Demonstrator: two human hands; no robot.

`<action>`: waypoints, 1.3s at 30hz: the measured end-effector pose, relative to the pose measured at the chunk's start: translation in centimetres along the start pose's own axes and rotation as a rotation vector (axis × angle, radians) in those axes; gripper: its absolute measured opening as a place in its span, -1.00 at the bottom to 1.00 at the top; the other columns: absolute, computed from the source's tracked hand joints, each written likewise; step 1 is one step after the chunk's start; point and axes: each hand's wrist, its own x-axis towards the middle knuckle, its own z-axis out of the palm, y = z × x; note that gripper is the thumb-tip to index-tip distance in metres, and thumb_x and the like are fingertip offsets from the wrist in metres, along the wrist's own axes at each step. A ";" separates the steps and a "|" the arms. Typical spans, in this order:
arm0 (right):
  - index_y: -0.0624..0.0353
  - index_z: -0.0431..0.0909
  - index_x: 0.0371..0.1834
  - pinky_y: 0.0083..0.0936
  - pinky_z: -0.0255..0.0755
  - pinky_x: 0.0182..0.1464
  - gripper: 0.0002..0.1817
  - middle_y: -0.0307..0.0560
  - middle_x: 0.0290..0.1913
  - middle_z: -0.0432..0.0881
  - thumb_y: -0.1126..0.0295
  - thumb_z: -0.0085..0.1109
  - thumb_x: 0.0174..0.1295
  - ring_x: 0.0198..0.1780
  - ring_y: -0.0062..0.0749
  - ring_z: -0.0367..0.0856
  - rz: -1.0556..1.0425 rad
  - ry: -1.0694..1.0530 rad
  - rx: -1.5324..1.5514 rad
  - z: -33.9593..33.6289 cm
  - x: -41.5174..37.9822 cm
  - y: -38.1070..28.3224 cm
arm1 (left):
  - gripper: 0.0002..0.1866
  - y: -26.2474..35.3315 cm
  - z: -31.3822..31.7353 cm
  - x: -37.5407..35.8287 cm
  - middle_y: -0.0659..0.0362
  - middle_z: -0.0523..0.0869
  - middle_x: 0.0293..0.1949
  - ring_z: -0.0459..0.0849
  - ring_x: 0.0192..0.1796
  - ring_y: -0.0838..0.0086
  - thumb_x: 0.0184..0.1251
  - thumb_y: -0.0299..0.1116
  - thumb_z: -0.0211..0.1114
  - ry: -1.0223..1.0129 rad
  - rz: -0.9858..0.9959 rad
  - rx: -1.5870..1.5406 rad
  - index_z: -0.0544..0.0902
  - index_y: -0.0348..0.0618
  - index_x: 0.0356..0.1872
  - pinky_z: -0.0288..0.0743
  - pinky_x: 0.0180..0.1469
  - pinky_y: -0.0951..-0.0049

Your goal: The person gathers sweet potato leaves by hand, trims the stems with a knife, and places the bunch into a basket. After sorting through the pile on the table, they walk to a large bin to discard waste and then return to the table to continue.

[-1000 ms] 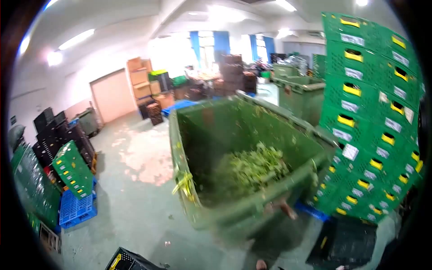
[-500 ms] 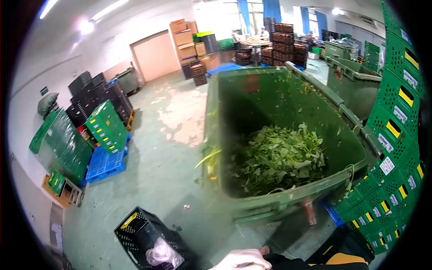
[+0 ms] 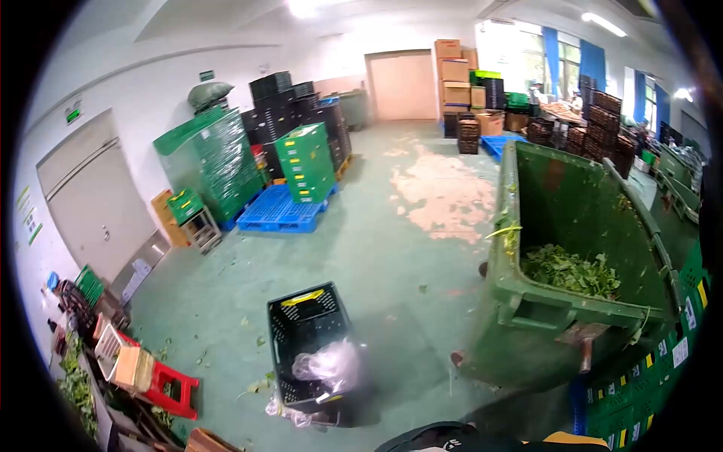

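Neither of my hands shows in the head view; only dark clothing [image 3: 433, 437] appears at the bottom edge. Ahead on the floor, a little left of me, stands a black plastic crate [image 3: 280, 339] with a yellow-marked handle. Crumpled clear plastic bags [image 3: 331, 365] lie in its near end, and more plastic hangs out or lies by its near side. To the right is a large green wheeled bin [image 3: 489, 331]. Leafy greens [image 3: 576, 271] lie inside it, and some stalks cling to its left rim.
A red stool [image 3: 172, 388] with a cardboard box stands at left, beside leafy scraps [image 3: 75, 384]. Farther back are a blue pallet [image 3: 279, 211], stacked green crates [image 3: 305, 166] and cardboard boxes [image 3: 456, 83]. More green crates [image 3: 625, 414] stand at lower right.
My view has swung left, so the green bin sits farther right and the black crate nearer the middle. A hand seen at the bottom edge before is out of view now.
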 end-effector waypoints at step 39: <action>0.17 0.67 -0.44 -0.41 0.50 -0.33 -0.73 -0.01 -0.46 0.68 0.22 0.09 0.14 -0.43 -0.27 0.68 -0.272 -0.892 -1.118 40.2 23.3 -25.2 | -0.72 11.8 18.7 -49.5 0.01 0.69 -0.26 0.64 -0.15 0.12 0.20 -0.14 0.15 2.333 -1.704 0.593 0.67 -0.11 -0.29 0.49 -0.10 0.22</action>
